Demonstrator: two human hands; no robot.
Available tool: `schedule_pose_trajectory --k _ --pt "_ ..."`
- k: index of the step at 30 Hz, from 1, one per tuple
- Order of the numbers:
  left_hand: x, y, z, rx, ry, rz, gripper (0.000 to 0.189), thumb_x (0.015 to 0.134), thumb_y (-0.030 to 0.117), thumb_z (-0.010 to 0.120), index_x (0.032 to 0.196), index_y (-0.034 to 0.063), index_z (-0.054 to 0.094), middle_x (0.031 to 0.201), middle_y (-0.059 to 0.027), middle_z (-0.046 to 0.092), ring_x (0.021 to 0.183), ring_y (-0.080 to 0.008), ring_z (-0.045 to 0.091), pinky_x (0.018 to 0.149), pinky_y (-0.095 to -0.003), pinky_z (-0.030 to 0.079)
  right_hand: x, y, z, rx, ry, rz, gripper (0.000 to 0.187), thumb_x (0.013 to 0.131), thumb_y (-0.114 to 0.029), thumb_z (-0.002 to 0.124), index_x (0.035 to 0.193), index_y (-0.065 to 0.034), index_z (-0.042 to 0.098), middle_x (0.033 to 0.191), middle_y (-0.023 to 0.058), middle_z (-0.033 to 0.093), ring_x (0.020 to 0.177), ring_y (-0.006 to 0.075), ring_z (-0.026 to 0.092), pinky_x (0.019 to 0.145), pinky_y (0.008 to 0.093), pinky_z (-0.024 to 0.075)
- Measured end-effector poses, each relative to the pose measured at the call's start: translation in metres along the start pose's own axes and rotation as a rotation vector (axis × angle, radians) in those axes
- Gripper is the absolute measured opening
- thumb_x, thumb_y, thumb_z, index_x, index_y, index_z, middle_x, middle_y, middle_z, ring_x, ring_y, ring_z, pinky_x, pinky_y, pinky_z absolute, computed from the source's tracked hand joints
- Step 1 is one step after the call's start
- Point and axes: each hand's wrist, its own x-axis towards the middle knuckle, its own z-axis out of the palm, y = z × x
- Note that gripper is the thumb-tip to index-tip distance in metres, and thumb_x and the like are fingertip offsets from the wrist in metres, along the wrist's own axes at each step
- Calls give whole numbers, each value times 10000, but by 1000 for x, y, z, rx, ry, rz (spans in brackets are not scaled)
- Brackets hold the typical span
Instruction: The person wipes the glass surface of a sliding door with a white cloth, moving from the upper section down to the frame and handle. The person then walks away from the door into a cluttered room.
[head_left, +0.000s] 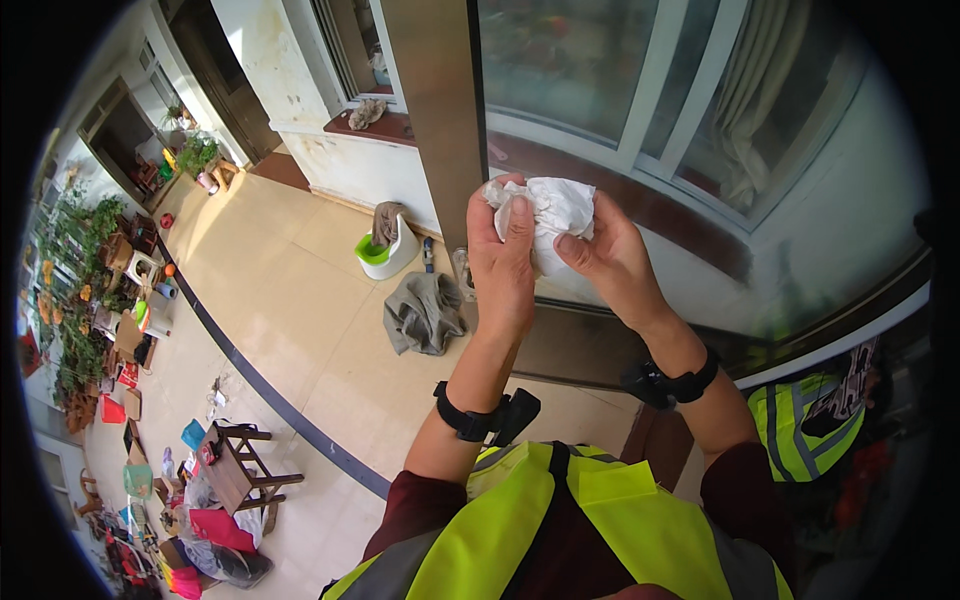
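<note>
Both of my hands grip a crumpled piece of white paper or thin cloth (559, 206), raised in front of a glass door panel (570, 67). My left hand (501, 247) pinches its left side, thumb pressed on top. On the right side, my right hand (611, 247) holds it with the thumb across the lower edge and the fingers mostly hidden behind. A brown metal frame post (442, 97) of the door stands just left of my left hand. Through or in the glass show a white-framed window and a beige curtain (750, 112).
A grey cloth (425, 313) lies on the tiled floor below left, near a white and green child's potty (390, 247) with a brown cloth on it. A wooden stool (244, 461) stands among bags and boxes. Potted plants (82, 292) line the far left.
</note>
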Motion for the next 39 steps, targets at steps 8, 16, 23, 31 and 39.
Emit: schedule_pose_trajectory --k 8,16,23,31,39 --pt "1 13 -11 -106 -73 -160 353 1003 196 554 1321 45 558 1168 -48 619 1004 -140 594 876 -258 465 11 -6 -6 295 124 -14 209 946 -104 581 1114 20 588 1067 88 659 973 142 631 883 333 525" --pt "10 4 -8 152 -71 -246 407 920 260 717 1243 35 612 1049 -40 655 905 -80 570 775 -237 455 18 -3 -20 214 277 -54 137 911 -55 570 1036 0 590 1022 69 648 898 121 605 854 310 494" --pt "12 -9 -13 -167 -97 -384 232 983 315 602 1049 95 628 918 0 659 783 -117 593 704 -291 473 12 -3 -30 495 186 53 159 899 -71 610 1052 -34 588 999 47 625 868 124 580 760 282 474" --pt "5 -8 -4 -12 -161 -186 147 960 156 653 1011 18 664 845 14 635 765 -48 534 683 -214 444 -6 -12 -21 125 -84 76 385 829 -103 689 1186 1 591 1218 57 522 1121 134 514 970 287 414" --pt "29 5 -8 666 -178 177 288 801 100 782 1017 40 600 735 3 537 686 -83 504 647 -220 421 4 -25 -20 -285 -84 -181 232 755 53 758 950 13 639 1261 105 559 1116 172 567 985 312 441"
